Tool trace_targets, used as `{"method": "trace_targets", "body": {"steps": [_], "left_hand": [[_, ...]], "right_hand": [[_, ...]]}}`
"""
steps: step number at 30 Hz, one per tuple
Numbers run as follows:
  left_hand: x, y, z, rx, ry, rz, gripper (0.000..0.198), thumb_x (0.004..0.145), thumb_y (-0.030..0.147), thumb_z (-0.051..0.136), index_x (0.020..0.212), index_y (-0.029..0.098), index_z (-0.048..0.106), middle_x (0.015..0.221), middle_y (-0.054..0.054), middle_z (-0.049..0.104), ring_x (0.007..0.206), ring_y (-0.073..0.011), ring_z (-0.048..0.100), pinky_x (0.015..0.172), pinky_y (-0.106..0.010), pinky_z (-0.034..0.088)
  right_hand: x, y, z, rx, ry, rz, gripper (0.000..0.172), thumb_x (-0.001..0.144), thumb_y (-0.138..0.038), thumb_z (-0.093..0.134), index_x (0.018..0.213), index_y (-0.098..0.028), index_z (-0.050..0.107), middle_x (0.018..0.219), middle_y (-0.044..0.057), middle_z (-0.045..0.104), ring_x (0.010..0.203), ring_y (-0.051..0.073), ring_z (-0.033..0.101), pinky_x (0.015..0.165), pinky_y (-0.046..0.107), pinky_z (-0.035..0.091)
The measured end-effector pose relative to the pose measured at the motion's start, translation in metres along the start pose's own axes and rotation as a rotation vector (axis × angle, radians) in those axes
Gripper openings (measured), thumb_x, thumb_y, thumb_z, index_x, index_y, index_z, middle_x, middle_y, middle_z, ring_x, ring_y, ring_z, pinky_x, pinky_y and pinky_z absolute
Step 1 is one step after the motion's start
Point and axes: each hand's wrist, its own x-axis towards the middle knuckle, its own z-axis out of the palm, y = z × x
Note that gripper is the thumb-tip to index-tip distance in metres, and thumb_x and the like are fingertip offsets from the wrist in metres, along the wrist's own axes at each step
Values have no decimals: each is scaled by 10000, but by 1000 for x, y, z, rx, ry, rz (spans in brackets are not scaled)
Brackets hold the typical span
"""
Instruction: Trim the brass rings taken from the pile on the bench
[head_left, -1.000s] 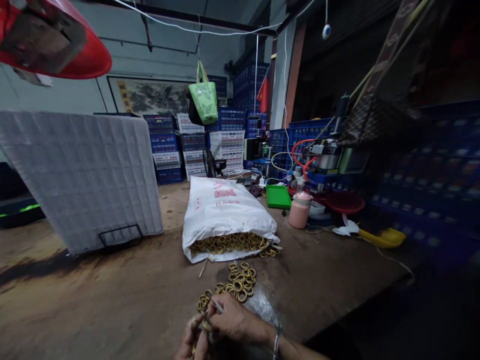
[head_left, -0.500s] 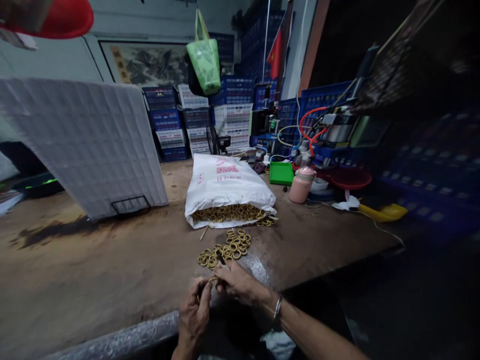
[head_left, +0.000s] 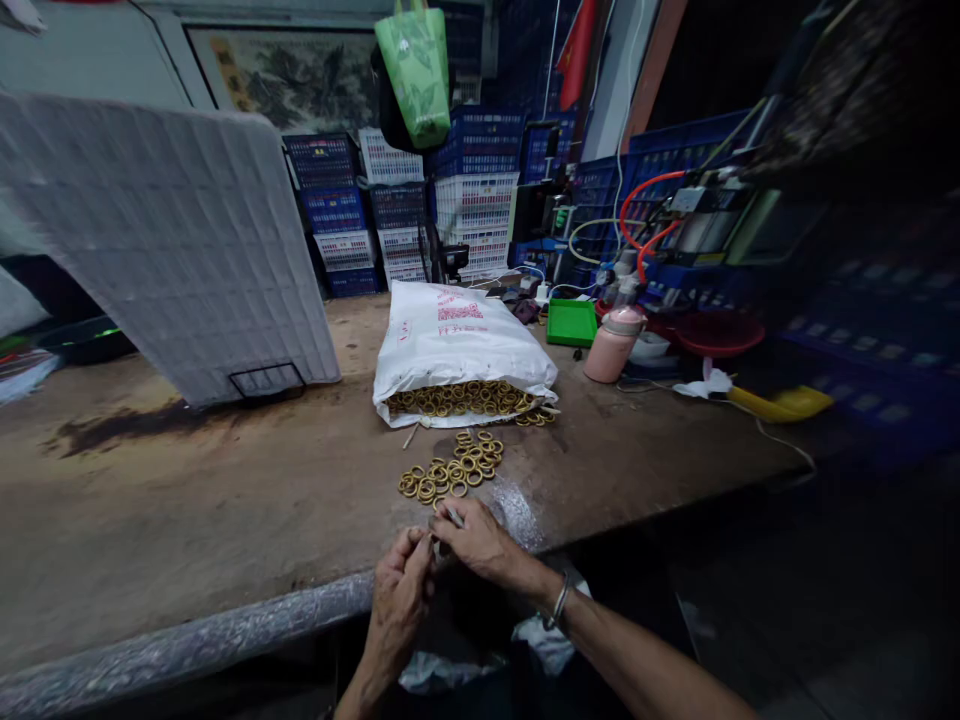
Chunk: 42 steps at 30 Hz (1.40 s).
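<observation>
— Where is the work right now?

— At the table's near edge. The left hand (head_left: pixel 400 598) and right hand (head_left: pixel 474 538) meet there, fingers pinched shut around something small; it looks like one of the brass rings, with a thin pale pin (head_left: pixel 452 516) poking up from the right hand, though the dim view leaves me unsure.

— And the rest of the rings?

— A loose pile of brass rings (head_left: pixel 452 468) lies just beyond the hands, and more spill from the open white sack (head_left: pixel 459 349) behind it.

— How should the step be handled?

— I'd keep the hands over the table (head_left: pixel 187 520), not past its wrapped edge, so a dropped ring stays on it.

— Anything changed?

— The hands have drawn back from the pile toward the near edge, and the view has tipped downward.
</observation>
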Motion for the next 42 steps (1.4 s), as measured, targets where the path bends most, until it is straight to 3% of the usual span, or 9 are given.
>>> {"method": "trace_targets", "body": {"steps": [3, 8, 12, 15, 18, 26, 32, 37, 42], "left_hand": [[-2, -9, -1, -98, -67, -117, 341, 674, 510, 565, 649, 186, 461, 460, 88, 410, 347, -34, 305, 345, -138, 210], [-6, -17, -1, -251, -127, -175, 281, 713, 437, 573, 696, 187, 447, 511, 88, 428, 363, -14, 318, 350, -119, 188], [-6, -17, -1, -251, -91, -157, 274, 724, 426, 568, 706, 184, 441, 525, 86, 443, 377, -9, 331, 358, -112, 204], [-3, -17, -2, -215, -40, -150, 283, 713, 446, 568, 737, 192, 445, 520, 88, 450, 368, -14, 335, 347, -114, 201], [0, -18, -1, -169, -33, -150, 306, 691, 466, 576, 732, 190, 450, 511, 86, 458, 361, -18, 339, 340, -119, 207], [2, -11, 4, -131, 10, -110, 379, 571, 502, 640, 671, 184, 459, 463, 83, 458, 348, -30, 341, 342, -136, 231], [-4, -12, 5, -56, 8, -78, 365, 620, 521, 604, 646, 184, 468, 445, 81, 437, 344, -31, 323, 334, -139, 226], [-17, -5, 5, -132, -61, -66, 326, 644, 474, 627, 657, 172, 503, 467, 63, 459, 367, -32, 351, 354, -142, 249], [-6, -1, 3, -396, -43, -317, 353, 579, 463, 690, 680, 183, 501, 524, 49, 532, 379, -44, 402, 358, -153, 285]], "right_hand": [[-4, 3, 1, -59, 8, -13, 176, 731, -277, 449, 593, -168, 437, 533, -64, 373, 520, 69, 346, 453, 171, 246], [-8, 4, 1, -47, -31, -7, 182, 764, -272, 419, 620, -167, 457, 548, -52, 414, 532, 77, 373, 474, 176, 266], [-8, 12, 1, -78, 8, -25, 215, 815, -256, 347, 677, -169, 486, 583, -25, 496, 554, 88, 443, 529, 184, 308], [-11, 19, -1, -299, 10, -119, 121, 759, -176, 395, 763, -180, 517, 637, -9, 542, 583, 102, 471, 553, 198, 295], [-16, 24, -2, -505, -45, -178, 215, 677, -111, 417, 840, -192, 532, 677, 6, 575, 609, 124, 490, 569, 218, 274], [-15, 21, 1, -671, -103, -188, 279, 675, -115, 384, 908, -199, 513, 776, 23, 612, 654, 141, 529, 573, 238, 244], [-15, 21, -2, -753, -120, -117, 333, 652, -103, 396, 965, -174, 484, 739, 42, 613, 640, 157, 527, 549, 250, 235], [-7, 32, -18, -842, 41, -57, 306, 670, -93, 403, 958, -153, 485, 721, 48, 606, 627, 153, 514, 545, 251, 230], [25, 39, -45, -824, 267, -34, 222, 700, -81, 401, 861, -183, 515, 727, 25, 602, 638, 135, 518, 547, 234, 241]]}}
